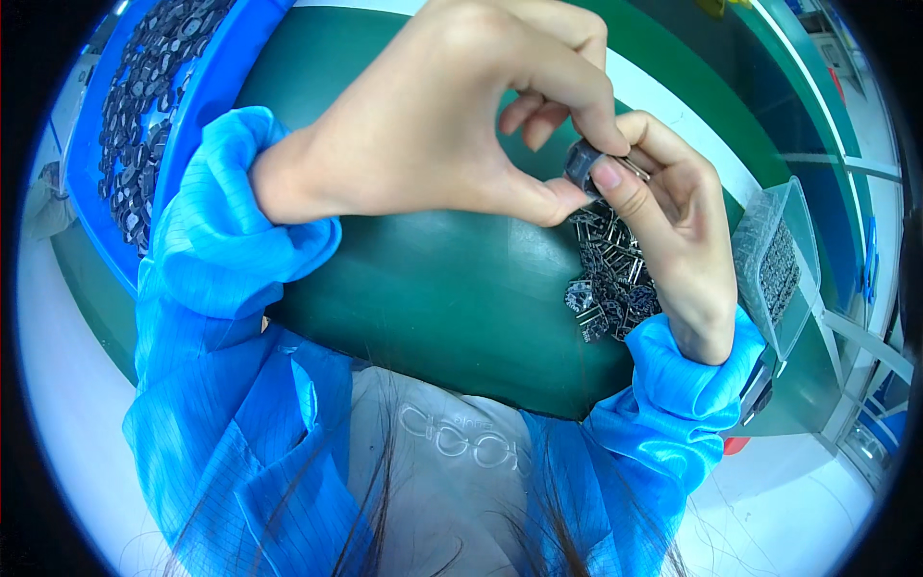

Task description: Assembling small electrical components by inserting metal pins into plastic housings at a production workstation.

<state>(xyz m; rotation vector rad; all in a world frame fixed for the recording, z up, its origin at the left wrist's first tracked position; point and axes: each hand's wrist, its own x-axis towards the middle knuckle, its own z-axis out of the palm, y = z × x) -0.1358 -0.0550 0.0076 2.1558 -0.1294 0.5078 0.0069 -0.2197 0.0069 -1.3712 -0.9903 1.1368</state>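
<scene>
Blue sleeves nearest, rising from the lower edge over a pale grey garment front, cuffs bunched at both wrists. Beyond them, dark green mat, broad and bare in its middle between the forearms, the near edge curving just ahead of the chest; open room there, less to the right. Heap of small dark parts on the mat under and just left of the right wrist, metal leads sticking out at all angles. Right hand above that heap, thumb raised, tip pressed to a small dark grey part; other fingers curled behind, partly hidden. Left hand reaching in from the left above the mat, thumb and forefinger closed in a pinch on the same part, remaining fingers folded loosely over it. Small part held up off the mat, between both thumbs, roughly at picture centre-right; blocky and short, long axis hard to tell, one face turned toward the lower left, thin metal pin running off to the right along the right forefinger. Clear plastic tray just right of the right wrist, tilted, with rows of small dark pieces inside, close against the mat's right edge. Farther left, blue bin along the mat's left border, filled with many dark parts, its rim touching the left cuff region. Farthest, white strip and green bands across the upper right.
</scene>
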